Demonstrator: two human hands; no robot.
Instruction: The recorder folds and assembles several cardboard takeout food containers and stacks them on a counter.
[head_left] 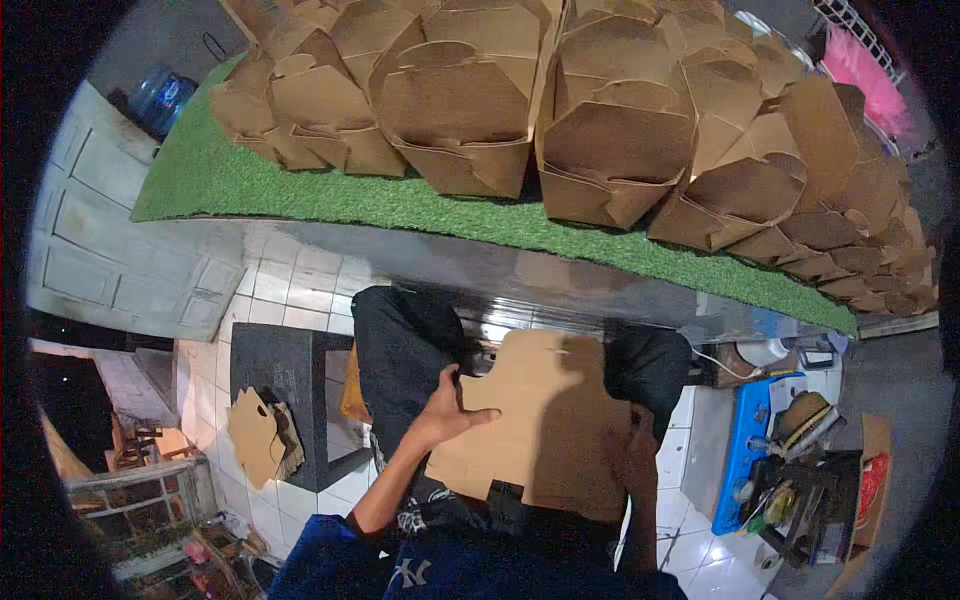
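A flat brown cardboard box blank [520,430], with cut notches and slots, lies over my lap between both hands. My left hand [448,412] grips its left edge, the thumb on top and the fingers partly beneath. At the opposite edge, my right hand [630,445] is in deep shadow and appears closed around the board; its fingers are hard to make out. Ahead of me, folded brown cardboard boxes [455,110] stand in rows on a table covered with green artificial turf [290,195].
A black stand [275,365] on the left has more flat cardboard pieces [258,440] by it. At right are a blue tray [740,460] and cluttered items. A white panelled door [110,240] and a blue water bottle [160,100] are far left. White tiles [300,290] cover the floor.
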